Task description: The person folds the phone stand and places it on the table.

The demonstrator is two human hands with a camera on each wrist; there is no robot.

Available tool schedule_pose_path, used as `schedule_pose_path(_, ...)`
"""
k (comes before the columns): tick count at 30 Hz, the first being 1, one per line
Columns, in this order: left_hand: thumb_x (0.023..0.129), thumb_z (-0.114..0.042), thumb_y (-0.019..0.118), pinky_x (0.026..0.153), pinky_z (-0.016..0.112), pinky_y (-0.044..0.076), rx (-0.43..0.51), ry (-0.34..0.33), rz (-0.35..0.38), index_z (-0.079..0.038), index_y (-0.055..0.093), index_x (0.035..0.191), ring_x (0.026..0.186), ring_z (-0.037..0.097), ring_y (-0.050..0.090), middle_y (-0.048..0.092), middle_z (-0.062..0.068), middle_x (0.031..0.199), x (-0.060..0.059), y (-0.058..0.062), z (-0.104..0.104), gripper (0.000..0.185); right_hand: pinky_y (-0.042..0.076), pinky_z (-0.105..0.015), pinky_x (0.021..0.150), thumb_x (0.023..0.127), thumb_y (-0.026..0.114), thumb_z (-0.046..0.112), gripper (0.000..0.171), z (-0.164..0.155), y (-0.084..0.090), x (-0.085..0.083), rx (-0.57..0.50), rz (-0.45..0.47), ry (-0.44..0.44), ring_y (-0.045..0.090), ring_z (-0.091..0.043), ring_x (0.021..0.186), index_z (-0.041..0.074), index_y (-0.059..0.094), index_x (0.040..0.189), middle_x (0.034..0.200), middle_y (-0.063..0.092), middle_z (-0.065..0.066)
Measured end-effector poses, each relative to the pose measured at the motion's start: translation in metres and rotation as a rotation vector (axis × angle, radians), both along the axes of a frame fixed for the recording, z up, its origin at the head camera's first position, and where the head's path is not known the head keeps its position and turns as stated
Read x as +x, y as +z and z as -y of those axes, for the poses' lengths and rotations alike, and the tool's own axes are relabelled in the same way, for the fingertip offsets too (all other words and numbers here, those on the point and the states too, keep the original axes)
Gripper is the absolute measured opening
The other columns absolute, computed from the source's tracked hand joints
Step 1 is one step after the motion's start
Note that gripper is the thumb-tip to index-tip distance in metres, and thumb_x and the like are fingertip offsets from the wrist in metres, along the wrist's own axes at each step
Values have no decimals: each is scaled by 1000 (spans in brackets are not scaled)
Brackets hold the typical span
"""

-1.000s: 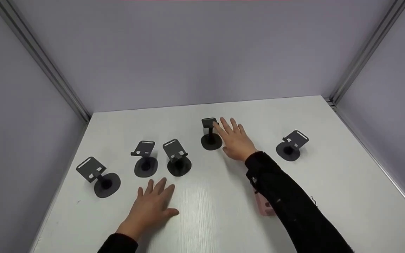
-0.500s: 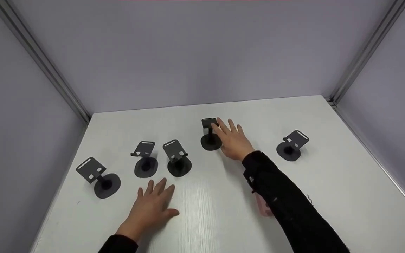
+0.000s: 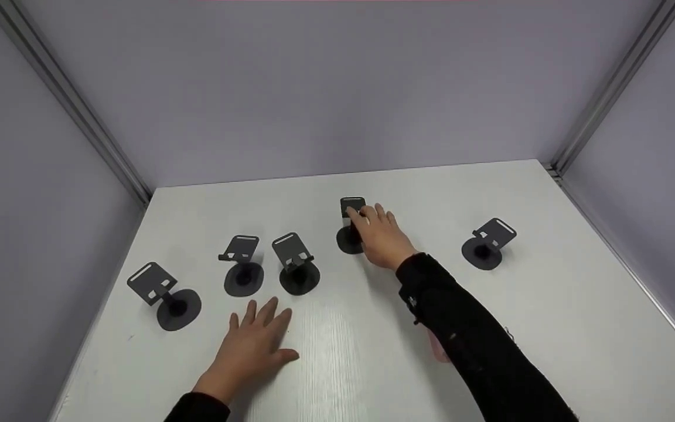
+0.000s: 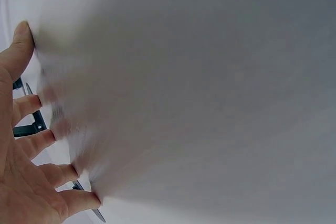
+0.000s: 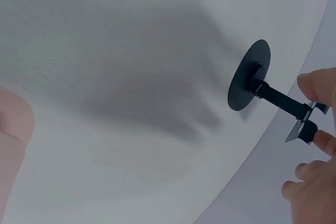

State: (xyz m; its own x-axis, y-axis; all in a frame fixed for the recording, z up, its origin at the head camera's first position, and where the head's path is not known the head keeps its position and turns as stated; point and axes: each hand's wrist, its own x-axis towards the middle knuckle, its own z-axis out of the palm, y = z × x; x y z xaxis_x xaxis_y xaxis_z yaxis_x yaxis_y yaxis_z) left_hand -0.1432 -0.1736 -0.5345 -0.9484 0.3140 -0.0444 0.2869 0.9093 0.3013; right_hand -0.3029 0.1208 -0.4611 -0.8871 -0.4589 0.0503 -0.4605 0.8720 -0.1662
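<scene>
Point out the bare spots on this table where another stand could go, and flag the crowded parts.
Bare: the far strip of the table behind the stands, and the gap between the right hand and the far-right stand. Crowded: the left, where two stands nearly touch, with the left hand flat just in front.

Phone stand point(image 3: 351, 225): matt dark-grey metal, smooth. Desk point(image 3: 548, 328): white, faint wood grain, slight sheen. Sleeve point(image 3: 472, 346): black cloth. Walls: matt grey.

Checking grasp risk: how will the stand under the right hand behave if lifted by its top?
The stand looks rigid, probably metal. Its wide round base should resist tipping on the table. The right hand fingers reach its plate; lifted there, it may swing base-down.
</scene>
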Motion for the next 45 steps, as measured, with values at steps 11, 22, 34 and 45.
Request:
schedule_pose_path(11,86,-60,73,111,79,21,-19,-13,17,-17,50,152,148,55,25,36,18,162,0,0,1,82,59,-40,91,99,61,-4,40,1,-9,8,-12,-242,28,65,-39,107,-7,56,138,128,52,-24)
schedule_pose_path(22,86,-58,74,111,80,20,9,-8,33,-16,51,151,148,55,24,36,18,162,4,7,-1,81,56,-41,81,94,69,-4,18,-9,-13,9,-14,-371,46,62,-31,90,-4,65,111,106,59,-18)
schedule_pose_path(34,85,-60,74,110,79,23,-1,-16,28,-17,51,151,146,56,27,37,19,161,-1,4,3,82,53,-41,81,90,77,5,14,-17,-2,10,70,-311,4,59,-30,91,1,67,99,97,68,-14)
schedule_pose_path(45,85,-61,73,111,79,24,-12,-10,24,-17,52,150,147,56,27,38,18,161,0,5,3,82,53,-39,79,94,73,7,9,-25,2,19,54,-327,62,60,-27,88,2,66,98,95,69,-12)
